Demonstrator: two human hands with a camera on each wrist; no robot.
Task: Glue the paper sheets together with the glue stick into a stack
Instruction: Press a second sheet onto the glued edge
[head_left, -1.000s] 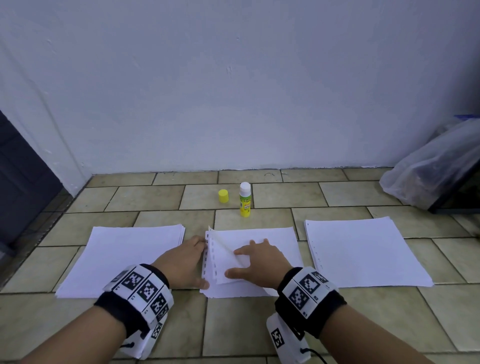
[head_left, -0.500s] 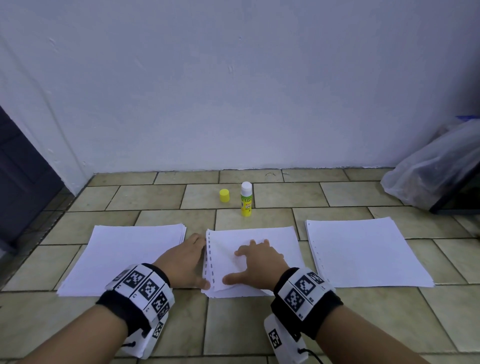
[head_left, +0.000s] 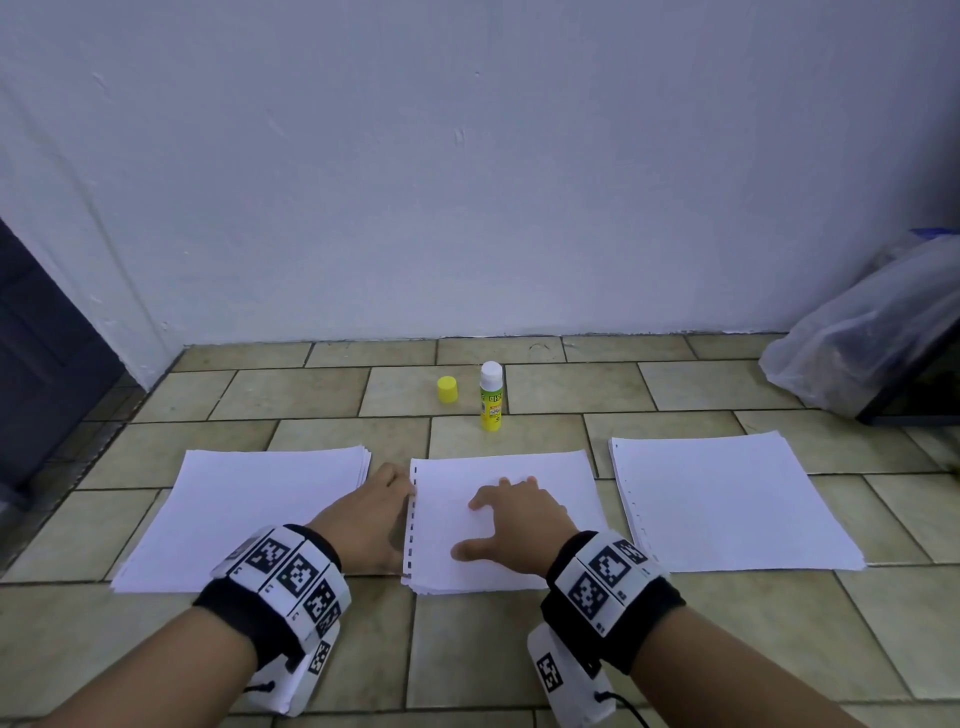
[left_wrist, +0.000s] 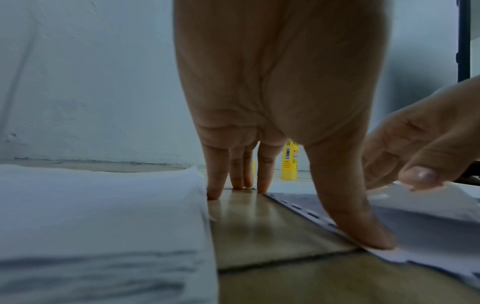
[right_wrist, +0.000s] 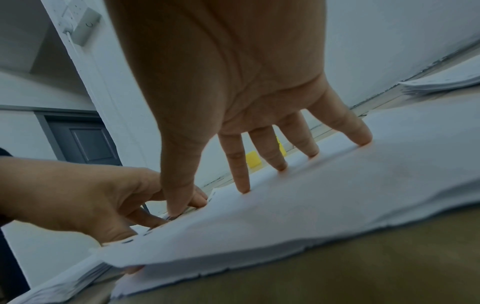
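Observation:
Three piles of white paper lie on the tiled floor: a left pile (head_left: 249, 509), a middle stack (head_left: 519, 467) and a right pile (head_left: 727, 499). My right hand (head_left: 483, 525) lies flat on the middle stack's top sheet, its fingers (right_wrist: 272, 156) spread and straight. My left hand (head_left: 395, 514) sits at that stack's punched left edge. Its fingers (left_wrist: 263, 174) stand straight on the floor and its thumb (left_wrist: 363, 230) presses the sheet's edge. The uncapped glue stick (head_left: 491, 397) stands upright behind the stack, with its yellow cap (head_left: 447, 389) just to the left.
A white wall runs close behind the glue stick. A clear plastic bag (head_left: 862, 332) lies at the back right against a dark frame. A dark door (head_left: 47, 364) is at the far left. Bare floor tiles (head_left: 467, 649) lie in front of the piles.
The top sheet of the middle stack, raised along its left edge a second ago, now lies flat. My right hand has slid slightly across it while my left hand stayed at the edge.

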